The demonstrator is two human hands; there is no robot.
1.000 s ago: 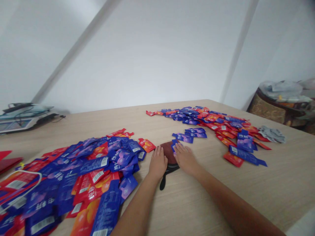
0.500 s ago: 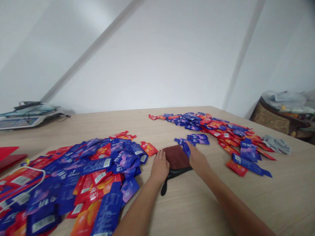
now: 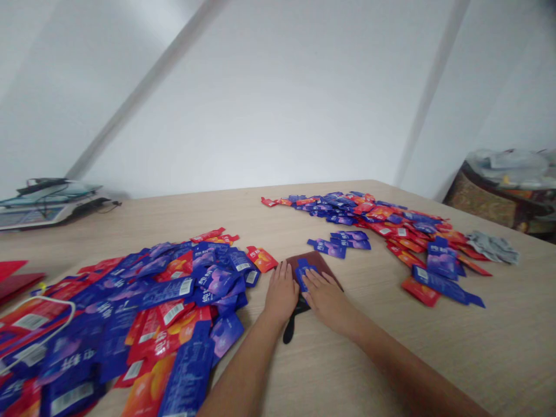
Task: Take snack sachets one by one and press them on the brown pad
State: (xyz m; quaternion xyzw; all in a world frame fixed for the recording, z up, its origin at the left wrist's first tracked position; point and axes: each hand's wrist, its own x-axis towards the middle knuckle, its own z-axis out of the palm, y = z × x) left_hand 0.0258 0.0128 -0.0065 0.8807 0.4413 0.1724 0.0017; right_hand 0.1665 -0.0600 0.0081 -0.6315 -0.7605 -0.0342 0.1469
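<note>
A dark red-brown flat pouch with a black edge and a black strap lies on the table between my hands. My left hand rests flat on its left side, fingers stretched out. On top of the pouch lies one blue sachet, its narrow neck pointing away from me. My right hand presses down on that sachet with its fingers spread flat, hiding part of it. Just beyond the pouch are several blue sachets, and an orange-red sachet sits beside my left fingertips.
A large heap of blue and red sachets covers the left of the table. Another heap stretches along the back right, ending near crumpled grey gloves. A white flat device with cables stands at the far left. Behind rises a white wall.
My right hand has moved left from the pouch's right edge onto its middle. The blue sachet it held upright in its fingers now lies flat on the pouch beneath them.
</note>
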